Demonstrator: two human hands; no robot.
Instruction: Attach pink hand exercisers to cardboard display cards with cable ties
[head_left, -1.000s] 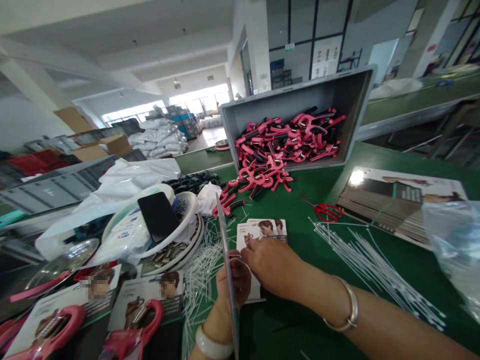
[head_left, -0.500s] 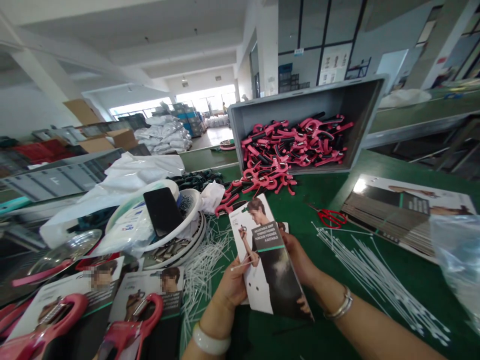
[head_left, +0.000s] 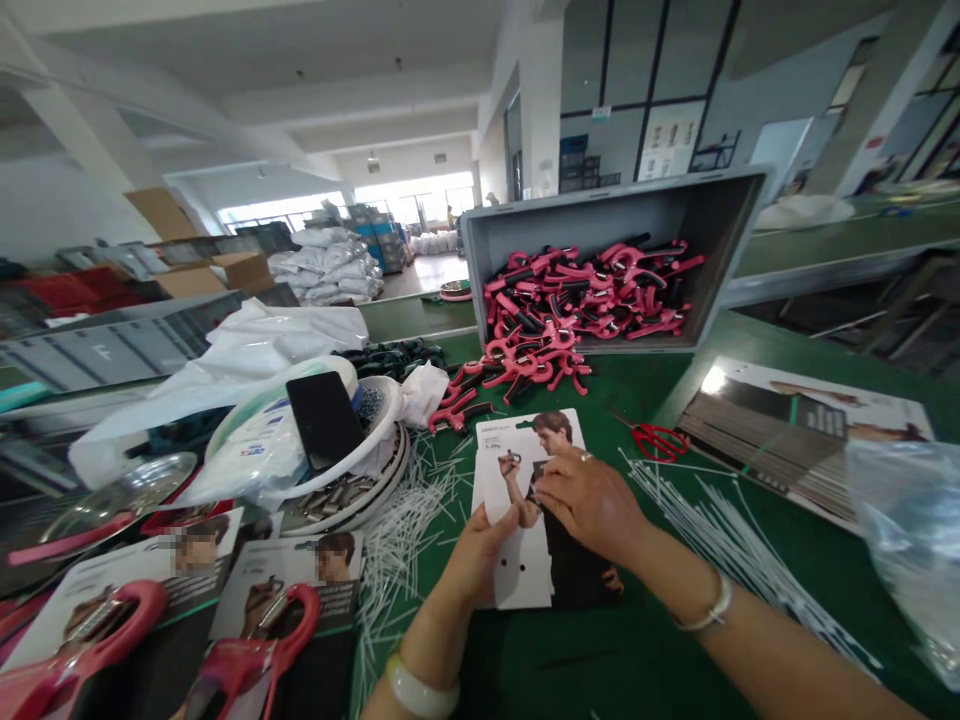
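A printed card (head_left: 517,540) showing a person using a hand exerciser lies flat on the green table, picture side up. It has small round holes near its lower edge. My left hand (head_left: 484,560) grips the card's lower left side, and my right hand (head_left: 589,505) presses on its middle, fingers curled over the printed figure. Thin white plastic ties (head_left: 405,550) lie scattered beside my left hand. More ties (head_left: 742,550) fan out to the right of my right arm. A white bangle circles my left wrist, and a silver one circles my right.
A tilted grey bin (head_left: 720,220) spills pink-and-black hand grippers (head_left: 570,310) toward the card. Red scissors (head_left: 658,441) and a stack of cards (head_left: 795,420) lie right. A white basin (head_left: 375,420) holds a black phone (head_left: 324,420). Carded pink grippers (head_left: 262,640) lie front left.
The card, raised and tilted between my hands earlier, now lies flat on the table with its picture side up. My right hand has moved onto its face.
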